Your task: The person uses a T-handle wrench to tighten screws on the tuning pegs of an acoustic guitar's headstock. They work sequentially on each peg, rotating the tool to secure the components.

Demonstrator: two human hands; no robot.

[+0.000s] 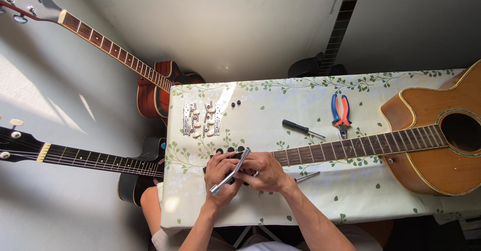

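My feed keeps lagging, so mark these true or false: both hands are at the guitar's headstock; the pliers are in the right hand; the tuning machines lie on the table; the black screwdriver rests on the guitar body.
1. Both hands are at the headstock: true; the left hand and right hand work there with a silver wrench.
2. Pliers in the right hand: false; the pliers lie on the table.
3. Tuning machines lie on the table: true.
4. Screwdriver on the guitar body: false; it lies on the cloth.
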